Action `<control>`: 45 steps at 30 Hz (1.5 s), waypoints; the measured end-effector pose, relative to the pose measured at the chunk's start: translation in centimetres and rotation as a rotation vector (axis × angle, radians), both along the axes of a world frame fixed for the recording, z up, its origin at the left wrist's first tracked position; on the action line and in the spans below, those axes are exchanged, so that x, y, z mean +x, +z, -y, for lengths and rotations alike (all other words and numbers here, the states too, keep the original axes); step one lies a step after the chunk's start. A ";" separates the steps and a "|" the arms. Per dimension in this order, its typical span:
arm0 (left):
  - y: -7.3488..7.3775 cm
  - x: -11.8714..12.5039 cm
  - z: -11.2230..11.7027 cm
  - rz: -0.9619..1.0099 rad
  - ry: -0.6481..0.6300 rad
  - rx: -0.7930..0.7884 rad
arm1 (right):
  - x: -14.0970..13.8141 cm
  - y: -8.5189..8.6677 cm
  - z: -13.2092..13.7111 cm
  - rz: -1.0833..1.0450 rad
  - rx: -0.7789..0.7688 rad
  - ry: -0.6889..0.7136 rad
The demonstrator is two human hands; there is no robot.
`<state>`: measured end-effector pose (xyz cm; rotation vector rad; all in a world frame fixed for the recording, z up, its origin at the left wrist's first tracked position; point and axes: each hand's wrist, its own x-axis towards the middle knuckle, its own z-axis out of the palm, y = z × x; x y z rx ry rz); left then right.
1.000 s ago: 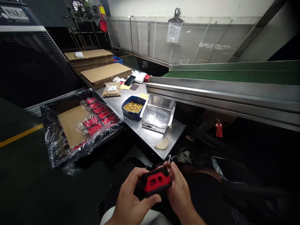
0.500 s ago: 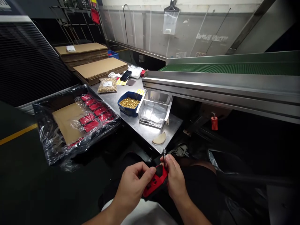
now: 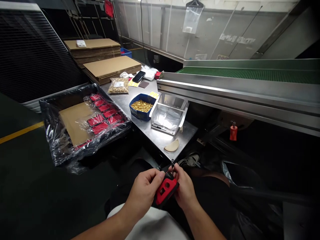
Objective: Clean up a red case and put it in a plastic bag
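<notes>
Both grips are closed, low in front of the person's lap at six o'clock in the view. Left hand [image 3: 143, 190] comes in from seven o'clock with the forearm bare and the wrist bent a little inward. Its grip is clamped on a red and black casing [image 3: 165, 192], thumb on the upper edge and fingers curled round the left end. Right hand [image 3: 184, 190] comes in from five o'clock, palm turned toward the left. Its thumb and forefinger are pinched together on a thin metal pin [image 3: 172, 164], which stands nearly upright just above the casing's top corner. The other fingers lie against the casing's right side.

The casing is tilted, right end higher, red face toward the camera with a black rim. At least one dark opening shows in the red face. It hangs between the two hands, clear of the worktop [image 3: 160, 140], which lies at twelve o'clock from them.

On that steel worktop a tan half-round piece [image 3: 172, 145] lies near the front edge. A clear tray [image 3: 168, 116] sits behind it, and a blue bin [image 3: 141, 108] of brass-coloured bits stands just beside the tray at its ten o'clock. At ten o'clock from the hands a black crate [image 3: 62, 100] lined with plastic film holds rows of red parts [image 3: 106, 115] and a cardboard sheet [image 3: 72, 121]. A green conveyor belt [image 3: 250, 74] runs off at two o'clock.
</notes>
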<state>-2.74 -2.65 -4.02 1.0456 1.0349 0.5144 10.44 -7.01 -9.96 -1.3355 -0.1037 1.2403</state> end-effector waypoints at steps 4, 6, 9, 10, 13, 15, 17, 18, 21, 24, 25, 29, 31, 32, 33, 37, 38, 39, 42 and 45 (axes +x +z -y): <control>-0.9 -0.5 -0.2 -0.050 0.005 0.055 | 0.8 0.0 0.0 0.196 0.062 0.127; -0.8 -0.7 -0.2 -0.064 -0.001 0.090 | 1.2 0.5 -0.1 0.346 0.071 0.166; -0.1 -1.0 0.2 -0.063 -0.067 0.193 | 1.6 1.7 -0.3 0.525 0.046 0.185; 0.2 -1.1 0.4 -0.059 -0.096 0.233 | 1.6 2.2 -0.4 0.573 0.038 0.185; 0.5 -1.2 0.9 -0.095 -0.137 0.337 | 1.4 3.4 -0.5 0.683 0.024 0.192; 0.4 -1.3 1.1 -0.171 -0.117 0.380 | 1.2 4.0 -0.4 0.743 0.028 0.205; 0.2 -1.3 1.2 -0.231 -0.100 0.387 | 1.0 4.5 -0.3 0.807 0.043 0.224; 0.1 -1.3 1.2 -0.252 -0.098 0.382 | 1.0 4.8 -0.2 0.843 0.053 0.233; 0.2 -1.5 1.1 -0.291 -0.139 0.395 | 1.1 5.5 0.1 0.962 0.099 0.282; 0.6 -1.5 1.2 -0.316 -0.203 0.430 | 1.4 6.1 0.5 1.064 0.208 0.362; 0.7 -1.5 1.3 -0.325 -0.217 0.441 | 1.4 6.3 0.7 1.068 0.246 0.374; 0.6 -1.4 1.7 -0.346 -0.203 0.447 | 1.4 6.1 0.6 0.749 0.315 0.171; 0.2 -1.3 1.9 -0.329 -0.184 0.430 | 1.4 5.7 0.2 0.547 0.311 0.000; 0.0 -1.3 2.1 -0.317 -0.179 0.427 | 1.4 5.4 -0.1 0.480 0.315 -0.058; -0.3 -1.3 2.2 -0.299 -0.178 0.429 | 1.5 5.1 -0.3 0.436 0.321 -0.091; -0.8 -1.3 2.4 -0.166 -0.217 0.417 | 1.8 4.2 -0.8 0.333 0.359 -0.065; -0.8 -1.3 2.2 -0.132 -0.220 0.396 | 1.8 4.2 -0.8 0.321 0.364 -0.051; -0.7 -1.2 2.0 -0.104 -0.218 0.361 | 1.8 4.2 -0.7 0.308 0.369 -0.035; -0.1 -0.9 0.8 -0.003 -0.262 0.185 | 1.5 4.4 -0.1 0.298 0.399 0.045; 0.5 -0.6 -0.3 0.112 -0.398 0.039 | 1.1 4.9 0.7 0.315 0.465 0.139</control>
